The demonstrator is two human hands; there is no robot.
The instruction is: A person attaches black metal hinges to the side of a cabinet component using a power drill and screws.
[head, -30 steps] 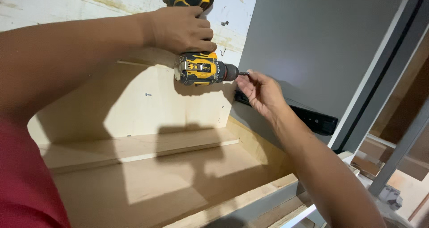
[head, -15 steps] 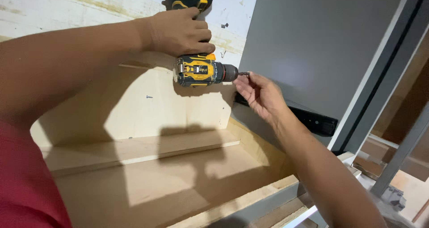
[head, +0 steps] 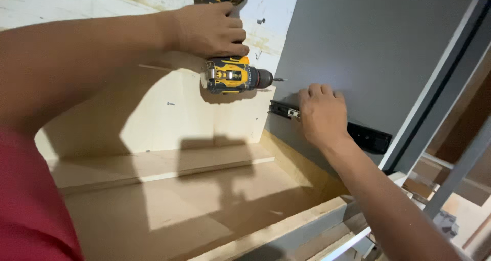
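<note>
My left hand (head: 207, 29) grips the handle of a yellow and black cordless drill (head: 232, 75), held upside down with its bit pointing right at the grey side panel (head: 368, 46) of a cabinet. My right hand (head: 322, 112) lies flat on a black metal drawer slide (head: 365, 136) that runs along that grey panel, its fingers covering the middle of the slide. The drill's tip hangs a little above and left of the slide's near end (head: 283, 110), not touching it.
The cabinet interior is bare plywood, with a back panel (head: 153, 112) holding one small screw (head: 170, 103) and a floor board (head: 169, 199) with a raised strip. A grey front frame (head: 440, 82) stands at the right. Metal parts lie below at the lower right.
My right hand has dropped from the drill's bit and now rests flat on the black slide. The drill has stayed in almost the same place.
</note>
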